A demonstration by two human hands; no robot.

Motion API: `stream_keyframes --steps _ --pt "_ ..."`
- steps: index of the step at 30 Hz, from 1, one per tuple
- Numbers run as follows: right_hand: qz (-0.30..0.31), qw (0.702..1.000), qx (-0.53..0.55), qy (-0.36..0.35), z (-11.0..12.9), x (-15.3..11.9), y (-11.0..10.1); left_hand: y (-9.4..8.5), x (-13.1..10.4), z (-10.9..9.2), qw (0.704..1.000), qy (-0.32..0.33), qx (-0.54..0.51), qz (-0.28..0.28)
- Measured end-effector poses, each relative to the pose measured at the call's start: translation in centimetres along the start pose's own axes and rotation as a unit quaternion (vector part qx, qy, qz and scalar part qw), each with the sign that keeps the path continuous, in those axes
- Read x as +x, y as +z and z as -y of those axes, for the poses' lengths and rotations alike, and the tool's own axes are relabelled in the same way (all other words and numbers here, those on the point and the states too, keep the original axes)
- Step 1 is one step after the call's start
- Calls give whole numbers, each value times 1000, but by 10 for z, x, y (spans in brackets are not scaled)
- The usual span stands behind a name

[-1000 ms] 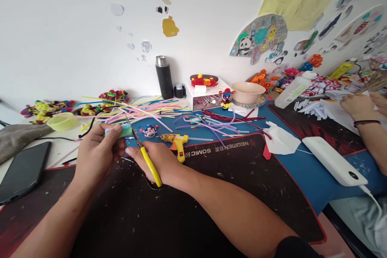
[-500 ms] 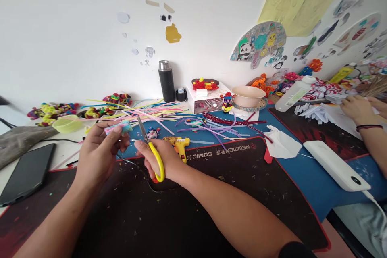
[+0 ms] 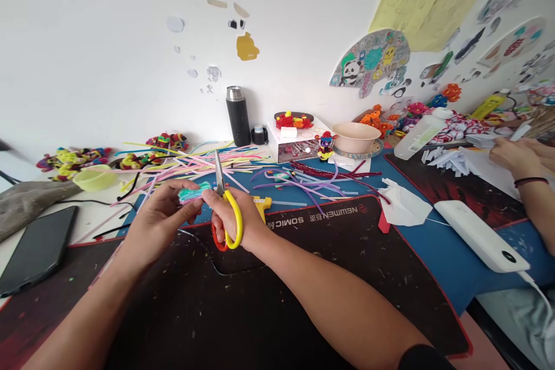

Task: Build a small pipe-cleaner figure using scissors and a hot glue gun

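Nearest us lies our dark mat (image 3: 281,312), its near part bare apart from scattered specks. Above the left half of its far edge, our left hand (image 3: 156,222) pinches a small fuzzy bundle (image 3: 194,192) of blue and pink between thumb and fingers. Our right hand (image 3: 238,214) is closed around the scissors (image 3: 227,195), which have one yellow and one red handle loop; the blades point towards the wall, and our right thumb meets the right end of the bundle.

We have a phone (image 3: 39,248) at the mat's far left corner and a white power bank (image 3: 481,236) beyond its right edge. Just behind our right hand, partly hidden, a yellow glue gun (image 3: 261,203) lies at the mat's far edge. A white tissue (image 3: 405,203) lies by the far right corner.

Farther in, pipe cleaners (image 3: 208,166) spread across the table (image 3: 451,257), with a pale green bowl (image 3: 96,177) to their left. Near the table's right edge, another person's hands (image 3: 511,156) hold paper.

Along the table's far edge, from left to right, we see a black flask (image 3: 238,120), a white box (image 3: 277,151), a small figure (image 3: 326,147), a beige bowl (image 3: 355,139) and a leaning bottle (image 3: 422,134).
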State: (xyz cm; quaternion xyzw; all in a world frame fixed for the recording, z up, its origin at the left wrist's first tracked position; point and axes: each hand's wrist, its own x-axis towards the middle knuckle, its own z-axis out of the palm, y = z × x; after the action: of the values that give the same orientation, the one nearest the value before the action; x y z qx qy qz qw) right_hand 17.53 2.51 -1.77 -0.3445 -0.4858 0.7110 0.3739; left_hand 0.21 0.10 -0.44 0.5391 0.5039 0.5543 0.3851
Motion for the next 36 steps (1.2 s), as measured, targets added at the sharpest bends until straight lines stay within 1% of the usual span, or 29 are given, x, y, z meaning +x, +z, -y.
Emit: stream_keyframes --steps 3,5,8,12,14,17,19,21,25,27,30,36 --pt "0 1000 -16 -4 1 1 -1 -2 -1 2 999 -4 29 17" --pt "-6 1000 -15 -7 3 1 -1 -4 -1 3 999 -15 26 33" --pt "-15 1000 -22 -12 3 2 -1 -5 -1 3 999 -26 -3 40" --pt "-7 998 -55 -30 -3 3 -2 -3 2 2 998 -38 -50 30" --pt "-1 998 -58 -30 -6 2 -2 -3 4 3 994 -51 -91 6" --pt "18 999 -40 -12 -8 2 -2 -7 9 6 983 -59 -160 -63" --pt "36 999 -22 7 -8 2 -1 -11 12 8 977 -51 -180 -98" --pt "60 998 -7 24 -9 2 -1 -13 14 9 974 -45 -188 -119" --pt "115 993 20 36 -8 3 1 -12 15 6 969 -44 -198 -138" --pt "131 990 26 35 -7 2 3 -11 15 4 968 -41 -200 -145" --pt "134 990 13 41 -6 0 4 -11 14 3 966 -31 -202 -160" --pt "126 990 -48 35 -5 -5 0 -11 13 -1 965 -12 -189 -183"
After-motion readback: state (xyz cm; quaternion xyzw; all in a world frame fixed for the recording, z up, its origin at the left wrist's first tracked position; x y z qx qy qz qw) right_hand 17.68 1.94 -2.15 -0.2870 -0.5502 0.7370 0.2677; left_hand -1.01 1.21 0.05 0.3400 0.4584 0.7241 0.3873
